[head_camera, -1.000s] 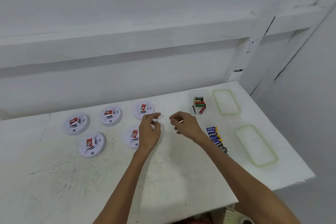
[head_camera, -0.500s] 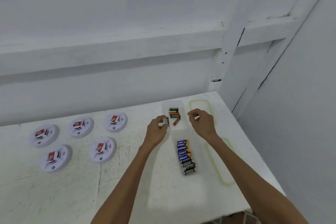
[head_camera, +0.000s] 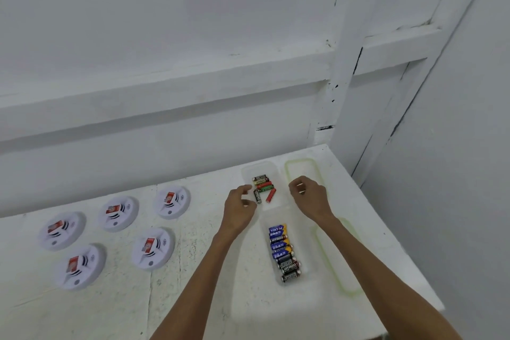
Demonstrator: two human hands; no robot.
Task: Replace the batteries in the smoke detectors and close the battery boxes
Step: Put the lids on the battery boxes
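Eveready batteries; left hand loosely open, right hand curled, perhaps pinching something small.

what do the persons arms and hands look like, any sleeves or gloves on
Both forearms are bare as far as the frame shows, with no sleeves in view. The left hand and right hand wear no gloves; no watch, ring or bracelet is visible.
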